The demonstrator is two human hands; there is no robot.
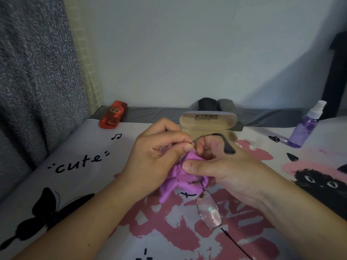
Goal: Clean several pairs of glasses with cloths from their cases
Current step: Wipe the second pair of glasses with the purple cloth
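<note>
A thin-framed pair of glasses (209,210) hangs between my hands above the printed bedsheet. My left hand (155,158) pinches the frame at the hinge of one temple arm. My right hand (225,171) presses a purple cloth (180,177) around one lens with thumb and fingers. The other lens is bare and points down toward me, its temple arm trailing to the lower edge. An open beige glasses case (207,121) stands just behind my hands.
A red glasses case (113,117) lies at the back left. Dark and grey cases (216,104) sit behind the open one. A purple spray bottle (306,126) stands at the back right. The printed sheet (78,166) covers the surface; a grey curtain hangs at left.
</note>
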